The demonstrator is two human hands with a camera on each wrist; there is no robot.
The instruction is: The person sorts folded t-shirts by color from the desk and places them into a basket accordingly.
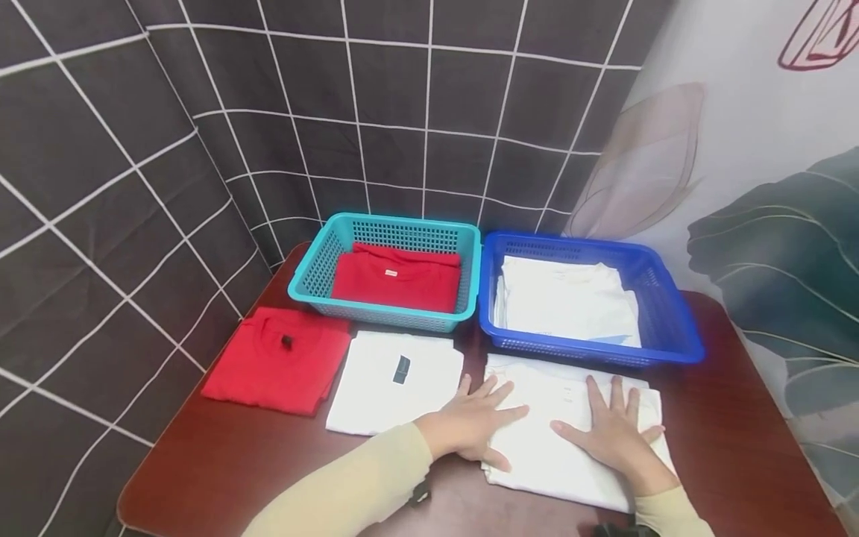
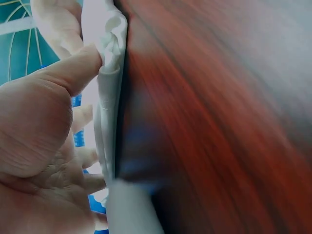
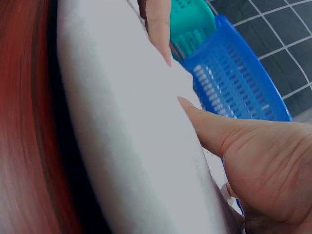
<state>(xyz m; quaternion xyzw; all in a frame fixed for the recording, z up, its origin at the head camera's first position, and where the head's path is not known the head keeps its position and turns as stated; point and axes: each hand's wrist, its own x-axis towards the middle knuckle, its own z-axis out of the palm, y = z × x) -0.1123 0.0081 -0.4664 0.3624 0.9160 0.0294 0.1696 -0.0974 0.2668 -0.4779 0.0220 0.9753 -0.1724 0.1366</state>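
Observation:
A folded white T-shirt (image 1: 557, 447) lies on the table in front of the blue basket. My left hand (image 1: 473, 421) rests with spread fingers on its left edge; in the left wrist view the thumb (image 2: 80, 70) touches the layered fold. On the right part of the same shirt lies my right hand (image 1: 614, 432), fingers spread and pointing away from me. The right wrist view shows its thumb (image 3: 207, 124) against the white cloth (image 3: 126, 112). Neither hand grips anything.
Left of my hands lie a folded white shirt with a dark label (image 1: 382, 403) and a folded red shirt (image 1: 275, 373). Behind stand a teal basket (image 1: 309, 287) holding red clothing and a blue basket (image 1: 671, 321) holding white clothing. A dark grid-patterned curtain (image 1: 396, 89) hangs behind the table.

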